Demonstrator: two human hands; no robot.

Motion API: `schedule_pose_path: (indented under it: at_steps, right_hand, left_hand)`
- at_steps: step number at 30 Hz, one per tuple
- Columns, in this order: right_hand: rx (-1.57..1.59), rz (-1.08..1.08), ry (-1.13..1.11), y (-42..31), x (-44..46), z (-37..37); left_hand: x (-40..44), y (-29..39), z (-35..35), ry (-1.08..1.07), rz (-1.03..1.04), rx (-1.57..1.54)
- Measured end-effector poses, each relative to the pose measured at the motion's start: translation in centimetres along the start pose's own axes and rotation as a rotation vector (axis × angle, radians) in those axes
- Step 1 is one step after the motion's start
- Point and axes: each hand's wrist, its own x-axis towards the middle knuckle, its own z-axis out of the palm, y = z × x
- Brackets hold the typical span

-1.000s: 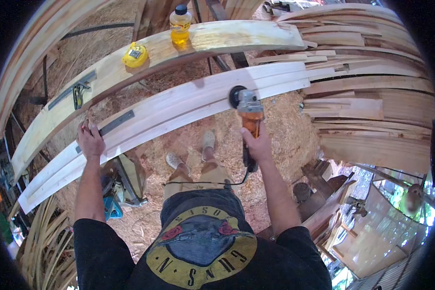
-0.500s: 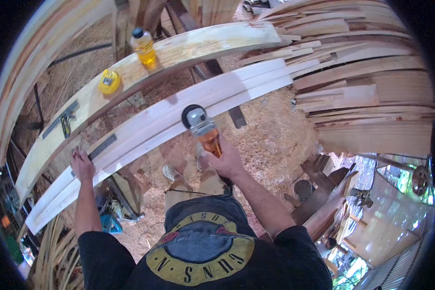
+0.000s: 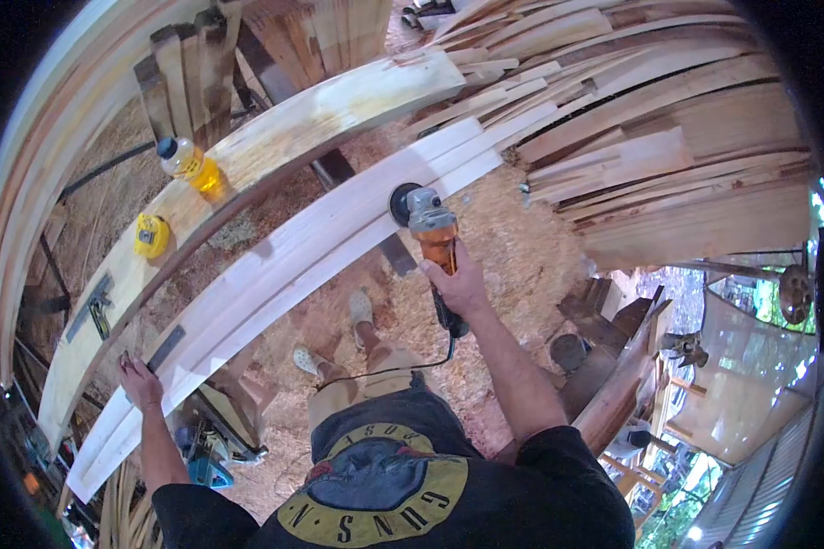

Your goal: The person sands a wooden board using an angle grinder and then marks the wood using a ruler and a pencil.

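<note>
My right hand (image 3: pixel 458 282) is wrapped round the orange and grey body of an angle grinder (image 3: pixel 432 224). The grinder's dark round disc lies over the upper face of a pale curved plank (image 3: pixel 288 240), right of its middle. Near the plank's left end, my left hand (image 3: pixel 141 382) rests at the far edge, fingers partly spread, beside a flat dark strip (image 3: pixel 167 348). Whether it grips the edge is unclear. Beyond runs a thicker curved beam (image 3: pixel 275 146) bearing a bottle of yellow liquid (image 3: pixel 190 166), a yellow tape measure (image 3: pixel 152 236) and a small dark tool (image 3: pixel 100 316).
Stacked curved boards (image 3: pixel 687 174) fill the right side. Wood shavings (image 3: pixel 513 265) cover the ground round my feet. A teal tool (image 3: pixel 211 471) lies below the plank at the left. The grinder's cord (image 3: pixel 403 368) crosses in front of my legs.
The view has turned, so the planks slope more steeply. Over the last second the grinder went left along the plank, then back right. My left hand stays near the plank's left end.
</note>
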Motion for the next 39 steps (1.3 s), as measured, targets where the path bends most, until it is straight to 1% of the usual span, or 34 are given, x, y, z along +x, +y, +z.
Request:
schedule_pose_path:
  at_steps: [4, 8, 9, 11, 13, 16, 19, 21, 22, 23, 25, 28, 29, 30, 33, 36, 37, 38, 39]
  right_hand:
    - [-0.044, 0.041, 0.044, 0.5, 1.1, -1.7]
    - [-0.059, -0.006, 0.107, 2.2, 2.5, -2.9]
    - [-0.051, -0.026, 0.117, 3.2, 3.1, -3.3]
    - [-0.062, -0.023, 0.131, 3.2, 3.8, -4.4]
    - [-0.101, 0.021, 0.138, 1.5, 3.9, -5.5]
    - [-0.101, 0.051, 0.111, 1.8, 4.5, -5.7]
    - [-0.200, -0.022, 0.136, 0.1, 4.3, -5.3]
    - [-0.046, -0.015, 0.136, 3.1, 5.3, -5.2]
    - [0.030, -0.012, 0.135, 3.3, 5.6, -5.3]
    - [-0.016, 0.006, 0.120, 3.5, 5.5, -5.6]
    - [-0.112, 0.044, 0.088, 1.0, 4.6, -6.3]
    - [-0.159, -0.035, 0.039, 1.5, 2.6, -3.7]
    - [-0.192, -0.015, -0.029, 1.5, 2.0, -2.6]
    - [-0.175, -0.022, -0.049, 0.7, 1.2, -1.4]
    - [-0.138, -0.013, -0.104, -2.6, -0.4, 0.4]
    - [-0.262, 0.108, -0.079, -1.8, 0.0, -0.2]
    - [-0.198, 0.081, -0.022, -0.1, 0.5, -0.6]
    - [-0.132, 0.055, 0.034, 1.4, 1.2, -1.2]
    - [-0.135, 0.089, 0.081, 1.6, 1.9, -2.1]
  left_hand:
    - [0.1, -0.4, -0.2, -0.056, -0.015, 0.066]
    - [0.1, -0.7, -0.1, -0.060, -0.003, 0.132]
    - [0.2, -0.8, -0.2, -0.097, -0.026, 0.132]
    - [0.3, -2.3, 0.9, -0.068, -0.009, 0.147]
    - [0.5, -2.1, 1.1, -0.056, -0.003, 0.137]
    - [0.3, -1.8, 0.8, -0.067, -0.025, 0.105]
    - [0.3, -1.3, 0.5, -0.082, -0.043, 0.094]
    - [0.3, -1.0, 0.2, -0.080, -0.032, 0.056]
    - [0.4, -1.1, 0.1, -0.081, -0.040, 0.057]
    - [0.4, -1.1, 0.1, -0.082, -0.049, 0.058]
    - [0.3, -1.5, 0.4, -0.086, -0.048, 0.078]
    - [0.4, -1.8, 0.7, -0.094, -0.040, 0.119]
    - [0.2, -1.5, 0.5, -0.098, -0.055, 0.121]
    - [0.3, -1.1, 0.1, -0.101, -0.069, 0.124]
    - [0.1, -1.1, 0.3, -0.048, -0.019, 0.127]
    - [0.2, -1.2, 0.2, -0.091, -0.061, 0.127]
    - [0.2, -1.1, 0.3, -0.097, -0.093, 0.112]
    - [0.2, -1.3, 0.2, -0.095, -0.079, 0.095]
    - [0.1, -1.3, 0.3, -0.093, -0.064, 0.076]
